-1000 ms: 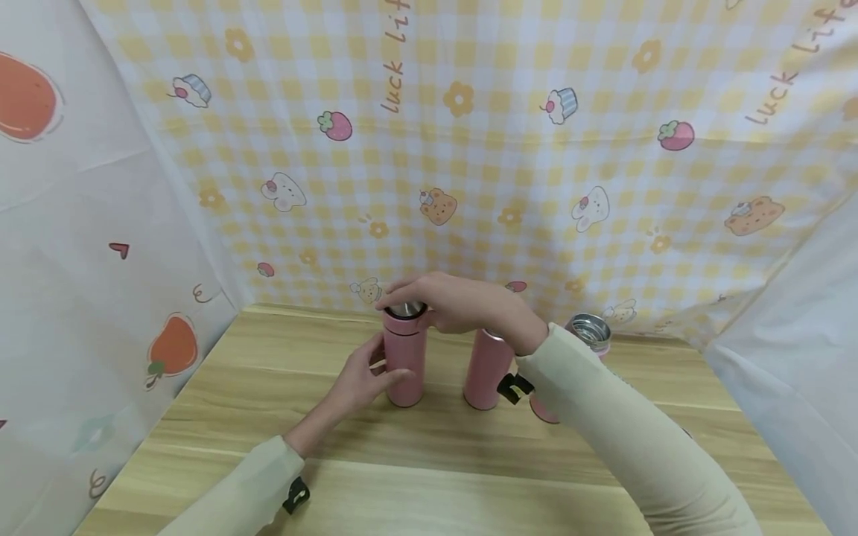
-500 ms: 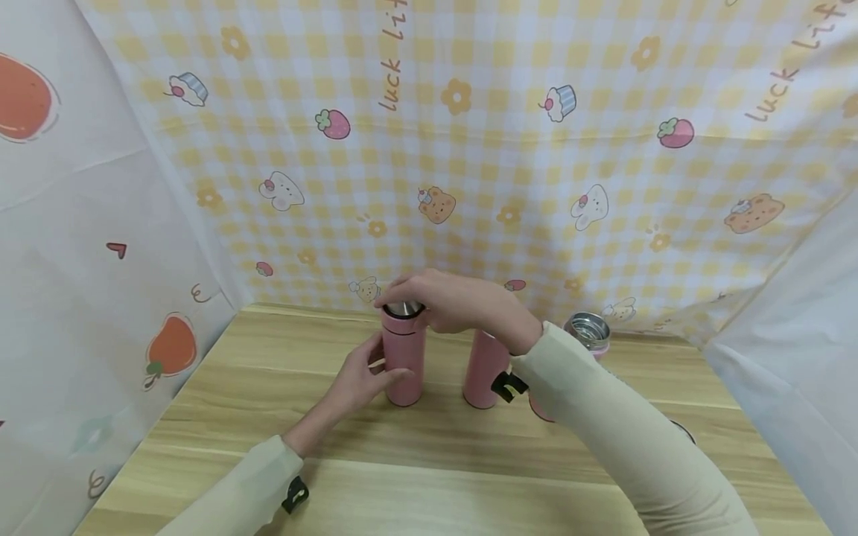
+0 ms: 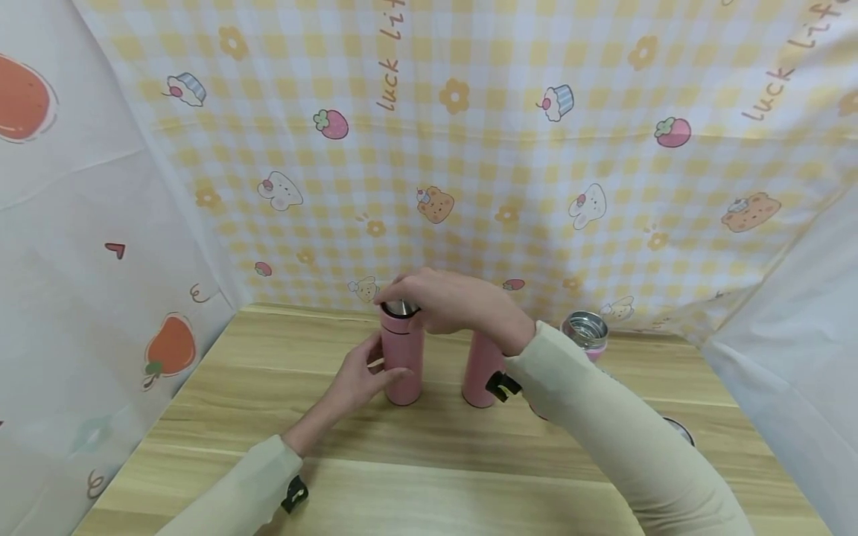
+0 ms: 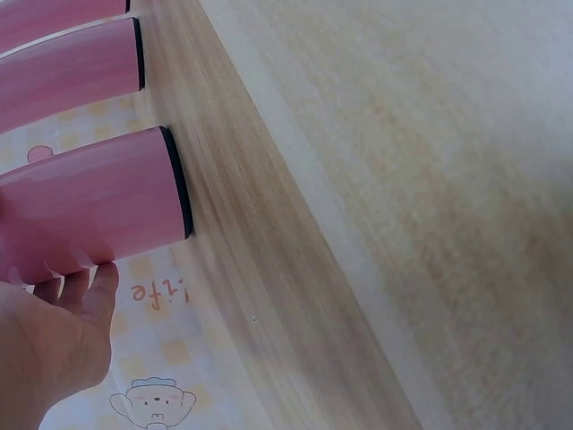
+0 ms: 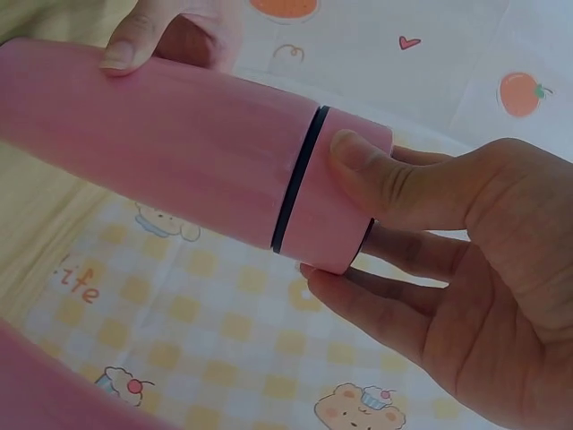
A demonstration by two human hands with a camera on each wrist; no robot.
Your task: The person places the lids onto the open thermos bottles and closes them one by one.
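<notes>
A pink thermos bottle (image 3: 402, 368) stands upright on the wooden table. My left hand (image 3: 358, 380) grips its body from the left, with the thumb across the front. From above, my right hand (image 3: 445, 301) holds the bottle's pink lid (image 5: 313, 219), thumb on one side and fingers on the other. A black ring lies between lid and body in the right wrist view. The lid's top shows silver metal in the head view. To the right stands a second pink thermos (image 3: 480, 372), its top hidden behind my right hand and wrist.
Farther right is a third thermos (image 3: 586, 331) with an uncovered metal mouth, mostly hidden by my right sleeve. A round, dark-rimmed object (image 3: 680, 430) shows partly past that forearm. Yellow checked cloth (image 3: 469, 164) hangs behind the table, with white cloth at both sides.
My right wrist and forearm have shifted slightly left, uncovering more of the round object at the right. Both hands keep their hold on the same thermos, which stays in place.
</notes>
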